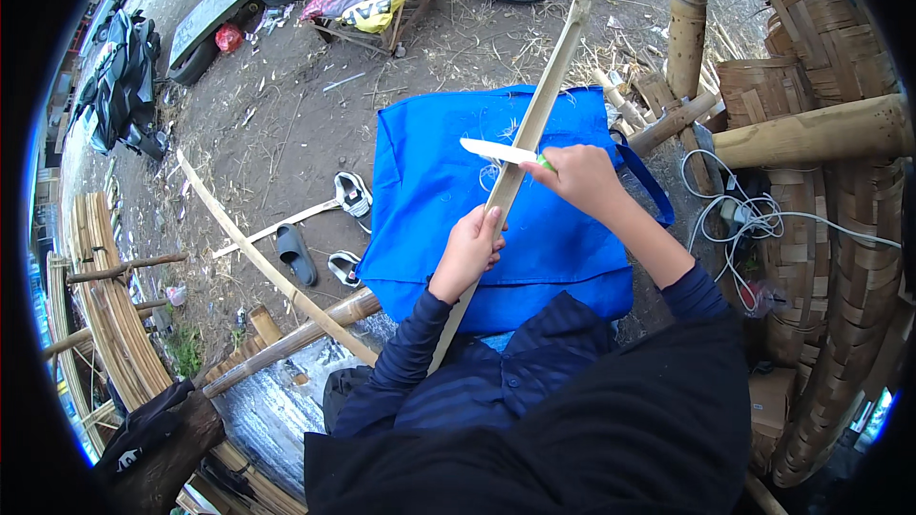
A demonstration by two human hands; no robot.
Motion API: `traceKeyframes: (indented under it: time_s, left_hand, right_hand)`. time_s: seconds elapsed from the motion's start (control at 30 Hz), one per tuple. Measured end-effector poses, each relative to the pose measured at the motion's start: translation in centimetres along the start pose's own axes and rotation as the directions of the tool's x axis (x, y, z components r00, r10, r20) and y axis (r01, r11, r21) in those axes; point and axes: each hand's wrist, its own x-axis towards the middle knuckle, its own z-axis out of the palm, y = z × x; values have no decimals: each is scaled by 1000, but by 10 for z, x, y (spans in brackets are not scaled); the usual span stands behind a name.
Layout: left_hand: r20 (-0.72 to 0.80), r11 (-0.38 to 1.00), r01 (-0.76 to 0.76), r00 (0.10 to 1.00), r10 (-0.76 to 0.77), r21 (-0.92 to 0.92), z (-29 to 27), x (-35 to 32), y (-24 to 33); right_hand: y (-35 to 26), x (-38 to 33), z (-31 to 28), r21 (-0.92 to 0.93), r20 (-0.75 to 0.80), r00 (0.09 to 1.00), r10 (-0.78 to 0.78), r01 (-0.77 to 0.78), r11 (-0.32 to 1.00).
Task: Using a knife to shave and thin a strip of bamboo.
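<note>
The left hand [468,255] is closed around the bamboo strip [508,187], which slants from near left to far right over the blue cloth [429,172]. Farther along, the right hand [584,177] grips a knife [494,150] by its green handle [545,163], the blade apparently touching the strip.

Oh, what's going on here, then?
A person sits with a blue cloth spread over the lap. The left hand grips a long, pale strip that slants up and away. The right hand holds a knife with a bit of green handle showing, its blade lying across the strip. Thin, pale curls lie on the cloth.
</note>
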Motion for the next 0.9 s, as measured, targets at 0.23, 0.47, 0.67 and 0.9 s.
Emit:
traceKeyframes:
  time_s: [0.23, 0.47, 0.67, 0.9]
  left_hand:
    - [-12, 995, -22, 1000, 23, 97, 7, 1, -10]
    - [183, 988, 115, 979, -94, -107, -7, -1, 8]
    - [243, 965, 189, 960, -142, -184, -11, 3, 15]
    - [179, 980, 131, 978, -104, -148, -8, 5, 12]
  right_hand:
    - [100, 35, -41, -54, -104, 927, 361, -368, 928]
    - [26, 2, -22, 134, 33, 978, 205, -208, 969]
    - [-10, -31, 8, 96, -57, 998, -2, 8, 995]
    - [4, -26, 21, 36, -134, 991, -15, 20, 999]
